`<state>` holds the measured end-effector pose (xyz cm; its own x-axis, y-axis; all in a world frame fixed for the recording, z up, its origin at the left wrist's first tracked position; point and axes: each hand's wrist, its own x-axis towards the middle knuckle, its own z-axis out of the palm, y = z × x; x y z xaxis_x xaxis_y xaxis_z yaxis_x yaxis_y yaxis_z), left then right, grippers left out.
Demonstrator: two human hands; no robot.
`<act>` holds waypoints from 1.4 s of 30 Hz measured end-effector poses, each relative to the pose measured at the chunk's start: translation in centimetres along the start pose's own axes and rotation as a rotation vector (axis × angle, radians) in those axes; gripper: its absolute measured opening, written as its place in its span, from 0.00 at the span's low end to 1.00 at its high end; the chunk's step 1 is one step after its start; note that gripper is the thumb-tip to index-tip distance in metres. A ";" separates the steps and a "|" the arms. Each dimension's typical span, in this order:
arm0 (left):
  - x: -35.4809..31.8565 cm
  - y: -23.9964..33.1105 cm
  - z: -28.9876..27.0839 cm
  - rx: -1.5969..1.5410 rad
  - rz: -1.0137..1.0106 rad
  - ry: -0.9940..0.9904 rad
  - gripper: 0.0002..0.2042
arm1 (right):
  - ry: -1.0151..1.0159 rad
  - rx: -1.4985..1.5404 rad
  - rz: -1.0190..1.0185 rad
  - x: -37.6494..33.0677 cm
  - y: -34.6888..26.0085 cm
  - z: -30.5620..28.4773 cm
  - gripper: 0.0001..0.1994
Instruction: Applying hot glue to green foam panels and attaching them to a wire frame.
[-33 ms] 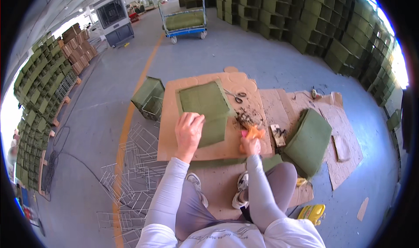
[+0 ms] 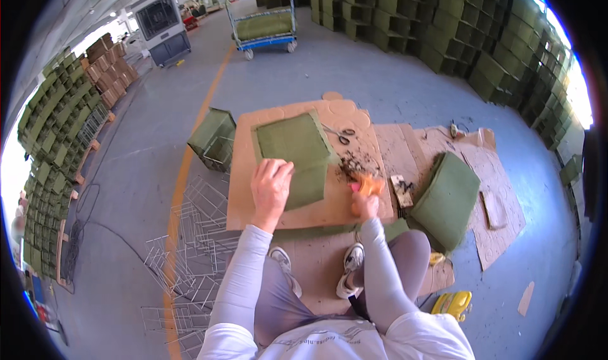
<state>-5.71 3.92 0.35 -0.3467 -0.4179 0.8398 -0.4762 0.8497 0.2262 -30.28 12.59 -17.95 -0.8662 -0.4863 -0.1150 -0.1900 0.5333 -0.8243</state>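
Observation:
A flat green fabric piece point(image 2: 290, 138) lies on a cardboard-topped work surface point(image 2: 243, 203) in front of me. Over its lower left part is my left hand point(image 2: 270, 186), fingers bent together in a pinch; whatever they hold is too small to make out. My right hand point(image 2: 365, 206) is wrapped round an orange hand tool point(image 2: 372, 185) with a pink part, near the right edge of the cardboard. Just beyond the tool spreads a heap of small black pieces point(image 2: 356, 163). Dark-handled scissors point(image 2: 345, 135) rest beside the fabric's upper right corner.
Wire frames point(image 2: 193, 239) pile up on the floor at left, near a green fabric box point(image 2: 215, 135). Folded green fabric point(image 2: 448, 201) is stacked at right. A yellow container point(image 2: 452, 305) stands lower right. Farther off are a blue cart point(image 2: 266, 42) and stacked green boxes point(image 2: 437, 30).
The view has shifted slightly. My right hand and the orange tool sit a little farther from me; my left hand keeps its place over the fabric.

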 end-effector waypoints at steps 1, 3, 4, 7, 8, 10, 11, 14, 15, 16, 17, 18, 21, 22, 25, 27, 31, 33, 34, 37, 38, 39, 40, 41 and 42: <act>0.1 -0.1 -0.4 -0.011 -0.010 -0.014 0.11 | -0.271 0.435 0.103 1.0 -0.4 -1.2 0.19; 0.1 -0.4 -0.7 0.038 -0.009 0.010 0.12 | -0.307 0.691 0.183 -1.0 -1.2 -2.7 0.16; 0.0 -0.5 -0.6 0.020 -0.013 0.009 0.14 | -0.340 0.965 0.243 -1.8 -2.4 -3.4 0.13; 0.4 -0.2 0.3 -0.004 -0.013 0.001 0.12 | -0.309 1.030 -0.013 -1.4 -4.5 -5.7 0.11; 0.4 -0.2 0.4 -0.022 -0.023 0.005 0.12 | -0.360 0.963 -0.078 -1.1 -5.7 -6.9 0.11; 0.1 -0.2 0.6 -0.032 -0.027 0.003 0.13 | -0.435 0.811 -0.144 0.0 -8.8 -8.4 0.11; 0.0 -0.3 0.7 -0.033 -0.028 0.011 0.13 | -0.473 0.766 -0.200 0.3 -10.2 -8.8 0.12; -0.4 -0.4 0.5 -0.014 -0.013 0.019 0.15 | -0.505 0.633 -0.210 2.4 -12.4 -8.9 0.13; -0.5 -0.4 0.4 -0.011 -0.016 0.021 0.15 | -0.540 0.596 -0.235 3.0 -12.8 -8.9 0.13; -0.5 -0.3 0.2 -0.008 -0.021 0.018 0.15 | -0.573 0.559 -0.261 3.6 -13.2 -8.8 0.13; -0.5 -0.3 0.1 -0.006 -0.027 0.013 0.15 | -0.577 0.557 -0.261 3.9 -13.6 -8.6 0.13; -0.5 -0.3 0.1 -0.004 -0.030 0.013 0.15 | -0.575 0.533 -0.271 4.3 -13.8 -8.5 0.13; -0.4 -0.2 0.2 0.000 -0.015 0.024 0.15 | -0.594 0.509 -0.290 5.5 -14.3 -7.7 0.13; -0.3 -0.1 0.1 0.002 -0.016 0.023 0.15 | -0.615 0.508 -0.300 5.8 -14.2 -7.5 0.13; -0.5 -0.3 0.1 0.012 -0.027 0.019 0.15 | -0.683 0.473 -0.298 5.2 -15.3 -7.3 0.14; -0.5 -0.3 0.3 0.004 -0.033 0.017 0.15 | -0.682 0.464 -0.290 5.2 -15.5 -7.3 0.14; -0.3 -0.1 0.3 -0.002 -0.048 0.009 0.16 | -0.698 0.423 -0.268 5.7 -15.2 -7.5 0.14; -0.3 -0.3 0.4 -0.001 -0.055 0.009 0.16 | -0.718 0.412 -0.250 5.5 -15.0 -7.7 0.14; -0.4 -0.3 0.4 -0.007 -0.061 0.013 0.16 | -0.735 0.401 -0.235 5.4 -14.9 -7.9 0.14; -0.1 -0.2 0.4 -0.016 -0.066 0.021 0.16 | -0.770 0.389 -0.217 5.8 -14.1 -8.5 0.14; -0.1 -0.2 0.5 -0.018 -0.065 0.024 0.16 | -0.769 0.387 -0.213 5.7 -13.9 -8.7 0.14; -0.1 -0.2 0.5 -0.021 -0.067 0.022 0.16 | -0.771 0.387 -0.224 5.7 -13.7 -8.9 0.14; -0.1 -0.3 0.5 -0.020 -0.068 0.025 0.15 | -0.772 0.388 -0.236 5.6 -13.6 -9.2 0.14; -0.1 -0.3 0.5 -0.017 -0.071 0.028 0.15 | -0.773 0.386 -0.233 5.3 -13.7 -9.6 0.14; -0.1 -0.3 0.5 -0.017 -0.074 0.026 0.15 | -0.792 0.360 -0.243 4.9 -13.9 -10.1 0.13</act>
<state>-5.92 3.53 -0.08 -0.2897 -0.4710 0.8332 -0.4857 0.8225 0.2960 -36.58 9.81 -1.42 -0.2237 -0.9625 -0.1534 -0.0544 0.1695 -0.9840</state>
